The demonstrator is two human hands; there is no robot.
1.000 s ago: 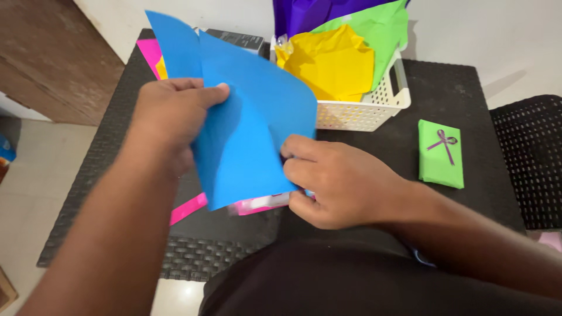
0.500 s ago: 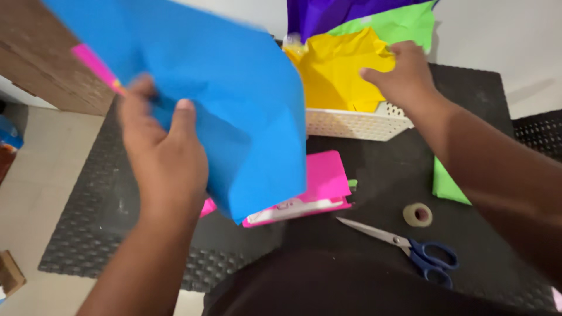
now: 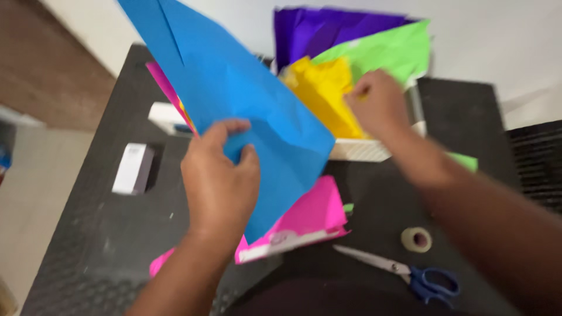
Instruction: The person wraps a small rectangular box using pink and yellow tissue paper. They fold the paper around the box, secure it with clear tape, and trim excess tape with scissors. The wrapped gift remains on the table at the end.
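Note:
My left hand (image 3: 219, 175) grips a large blue paper sheet (image 3: 246, 93) and holds it up above the dark table (image 3: 117, 228). Behind the blue sheet a pink sheet edge (image 3: 167, 93) shows. My right hand (image 3: 377, 105) reaches into the white basket (image 3: 363, 149) and pinches the yellow tissue paper (image 3: 319, 88). Purple paper (image 3: 322, 32) and green paper (image 3: 386, 52) also stand in the basket. A pink-wrapped flat item (image 3: 307, 219) lies on the table under the blue sheet.
Blue-handled scissors (image 3: 410, 274) and a roll of clear tape (image 3: 416, 239) lie at the front right. Two small white boxes (image 3: 133, 168) sit at the left. A green wrapped parcel (image 3: 465, 161) peeks from behind my right arm. A dark chair (image 3: 538, 158) stands to the right.
My left hand has carried the blue sheet right and turned it upright. My right hand has left the pink item, reached into the basket and now pinches the yellow tissue.

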